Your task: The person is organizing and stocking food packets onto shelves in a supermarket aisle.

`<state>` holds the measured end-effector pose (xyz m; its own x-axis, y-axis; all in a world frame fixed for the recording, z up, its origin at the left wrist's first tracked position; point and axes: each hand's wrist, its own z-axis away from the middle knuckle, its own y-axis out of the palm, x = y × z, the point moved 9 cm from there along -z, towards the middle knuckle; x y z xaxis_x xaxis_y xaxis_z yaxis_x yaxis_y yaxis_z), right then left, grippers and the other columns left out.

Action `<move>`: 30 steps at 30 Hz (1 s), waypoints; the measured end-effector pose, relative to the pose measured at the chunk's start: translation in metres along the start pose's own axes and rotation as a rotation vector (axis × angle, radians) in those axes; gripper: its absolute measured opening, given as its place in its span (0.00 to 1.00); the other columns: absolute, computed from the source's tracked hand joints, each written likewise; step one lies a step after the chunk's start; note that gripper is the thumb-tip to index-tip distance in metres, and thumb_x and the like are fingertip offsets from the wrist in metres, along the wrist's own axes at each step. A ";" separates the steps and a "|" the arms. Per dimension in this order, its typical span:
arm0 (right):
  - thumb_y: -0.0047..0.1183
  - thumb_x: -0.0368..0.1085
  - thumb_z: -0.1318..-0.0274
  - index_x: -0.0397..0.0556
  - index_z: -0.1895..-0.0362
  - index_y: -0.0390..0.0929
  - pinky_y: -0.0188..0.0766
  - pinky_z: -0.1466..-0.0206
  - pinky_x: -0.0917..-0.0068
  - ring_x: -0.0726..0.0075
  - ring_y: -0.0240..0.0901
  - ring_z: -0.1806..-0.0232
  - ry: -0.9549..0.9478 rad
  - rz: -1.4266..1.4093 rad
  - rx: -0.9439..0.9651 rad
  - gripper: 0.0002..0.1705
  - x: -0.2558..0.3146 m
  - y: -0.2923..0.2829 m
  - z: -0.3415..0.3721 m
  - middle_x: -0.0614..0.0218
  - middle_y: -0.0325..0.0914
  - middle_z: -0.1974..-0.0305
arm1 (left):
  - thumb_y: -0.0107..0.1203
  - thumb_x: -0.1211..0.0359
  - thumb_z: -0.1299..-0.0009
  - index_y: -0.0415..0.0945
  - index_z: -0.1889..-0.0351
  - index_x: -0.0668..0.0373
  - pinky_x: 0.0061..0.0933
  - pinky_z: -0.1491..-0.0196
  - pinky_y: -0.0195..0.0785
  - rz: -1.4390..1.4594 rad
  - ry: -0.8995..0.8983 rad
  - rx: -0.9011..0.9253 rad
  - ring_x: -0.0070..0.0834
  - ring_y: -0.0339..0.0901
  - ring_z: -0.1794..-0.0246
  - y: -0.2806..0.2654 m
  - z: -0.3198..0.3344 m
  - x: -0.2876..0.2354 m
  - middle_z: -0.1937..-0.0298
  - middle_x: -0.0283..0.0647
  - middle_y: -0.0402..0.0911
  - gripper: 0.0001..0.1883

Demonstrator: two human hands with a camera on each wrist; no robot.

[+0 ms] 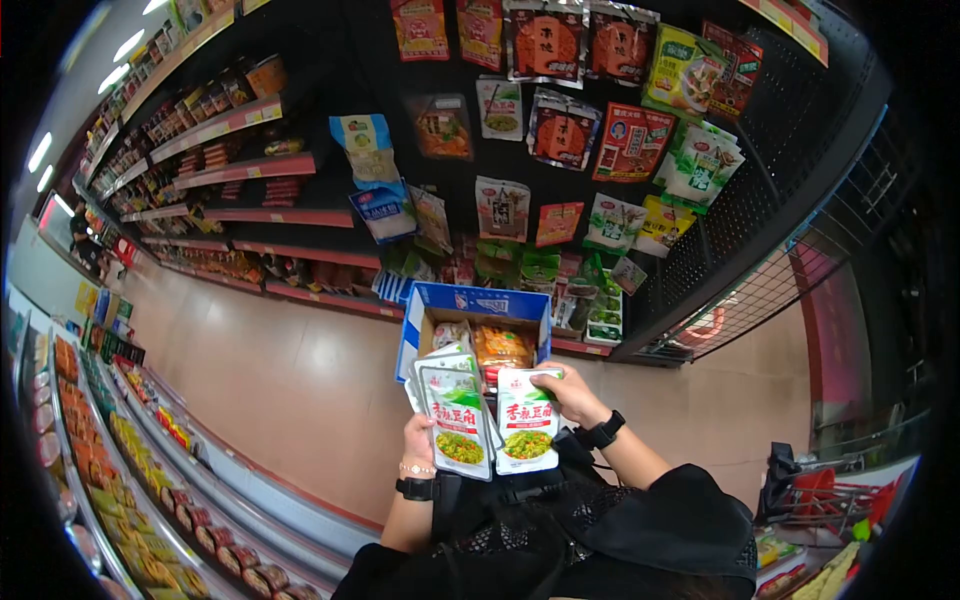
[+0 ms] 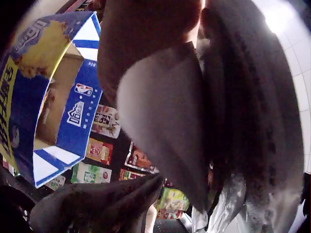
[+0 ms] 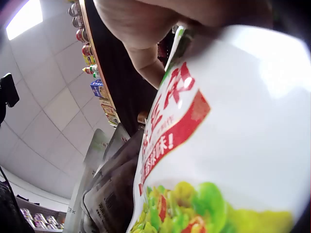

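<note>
My left hand [image 1: 420,442] grips several white-and-green food pouches [image 1: 456,425] by their left edge, fanned over one another. Between the thumb and fingers of my right hand [image 1: 575,396], a single matching pouch [image 1: 528,425] is pinched at its upper right corner. Both fronts face up, with red lettering and a picture of chopped green and yellow food. The right wrist view shows that pouch [image 3: 233,131] close up below my right hand [image 3: 146,29]. Just beyond the pouches is a blue open box [image 1: 480,296] with an orange packet [image 1: 503,346] inside.
Ahead stands a black display rack [image 1: 560,75] hung with seasoning packets. Shelves of goods [image 1: 220,130] line the left, above a tiled floor [image 1: 250,370]. A chilled case [image 1: 150,480] runs along the lower left. A wire mesh panel [image 1: 760,290] and a red-framed cart [image 1: 820,495] are at right.
</note>
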<state>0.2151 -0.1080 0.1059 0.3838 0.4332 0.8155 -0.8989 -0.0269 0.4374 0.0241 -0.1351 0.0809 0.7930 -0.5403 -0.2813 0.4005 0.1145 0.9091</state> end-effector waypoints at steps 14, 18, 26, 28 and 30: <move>0.53 0.30 0.63 0.40 0.78 0.72 0.63 0.66 0.76 0.67 0.68 0.72 -0.787 0.845 -0.582 0.05 0.090 0.116 0.005 0.63 0.71 0.76 | 0.52 0.71 0.55 0.61 0.52 0.68 0.40 0.53 0.64 -0.294 -0.278 0.205 0.40 0.71 0.58 -0.055 0.060 -0.135 0.56 0.49 0.71 0.29; 0.52 0.30 0.62 0.40 0.78 0.71 0.62 0.68 0.76 0.66 0.67 0.73 -0.763 0.977 -0.708 0.05 0.095 0.125 0.013 0.63 0.71 0.77 | 0.53 0.72 0.55 0.61 0.52 0.68 0.38 0.53 0.64 -0.407 -0.325 0.238 0.38 0.71 0.58 -0.067 0.070 -0.140 0.56 0.48 0.71 0.29; 0.51 0.30 0.62 0.43 0.76 0.71 0.63 0.66 0.71 0.59 0.67 0.71 -0.761 1.088 -0.768 0.05 0.108 0.123 0.010 0.61 0.70 0.77 | 0.60 0.73 0.56 0.61 0.52 0.67 0.31 0.55 0.65 -0.575 -0.374 0.281 0.31 0.71 0.59 -0.058 0.048 -0.149 0.58 0.43 0.72 0.32; 0.51 0.31 0.60 0.43 0.75 0.70 0.63 0.66 0.71 0.58 0.66 0.70 -0.763 1.148 -0.681 0.05 0.112 0.126 0.001 0.61 0.69 0.76 | 0.59 0.73 0.56 0.61 0.51 0.67 0.31 0.55 0.65 -0.568 -0.360 0.262 0.31 0.71 0.59 -0.045 0.040 -0.151 0.58 0.44 0.72 0.31; 0.50 0.31 0.60 0.43 0.76 0.70 0.62 0.66 0.70 0.58 0.66 0.70 -0.786 1.157 -0.793 0.05 0.122 0.111 0.001 0.61 0.69 0.76 | 0.58 0.74 0.55 0.59 0.51 0.68 0.30 0.56 0.66 -0.574 -0.307 0.257 0.33 0.72 0.59 -0.039 0.024 -0.155 0.58 0.45 0.72 0.31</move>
<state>0.1622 -0.0586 0.2546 -0.7630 -0.0415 0.6451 -0.5510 0.5635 -0.6155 -0.1259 -0.0756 0.0966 0.3078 -0.6718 -0.6737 0.5661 -0.4398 0.6972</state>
